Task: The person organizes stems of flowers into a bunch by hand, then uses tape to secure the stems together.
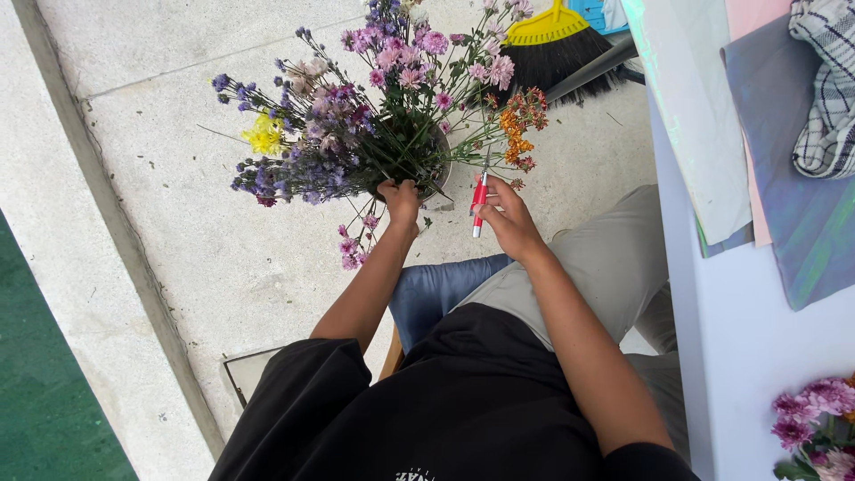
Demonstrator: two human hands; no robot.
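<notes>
Right now the bunch of flowers (374, 107) is held over the pale stone floor (178, 205), in the far middle of the scene — pink, purple and blue blooms, one yellow flower on the left side and some orange ones on the right. The left hand (400, 198) is clenched around the stems at the bottom of the bunch, and a small pink sprig hangs down just beside the wrist. The right hand (506, 214) is just to the right of it and grasps a pair of red scissors (479, 198), with the thin blades pointing up into the orange flowers. Nearer, the person sits on a blue chair (436, 289) in light trousers and a black top. Far behind the bunch lies a broom (557, 44) with a yellow head and black bristles. On the right stands a white table (748, 338) — on it are coloured paper sheets (784, 178), a checked cloth (824, 89), and more pink flowers (815, 423) at the near corner.
</notes>
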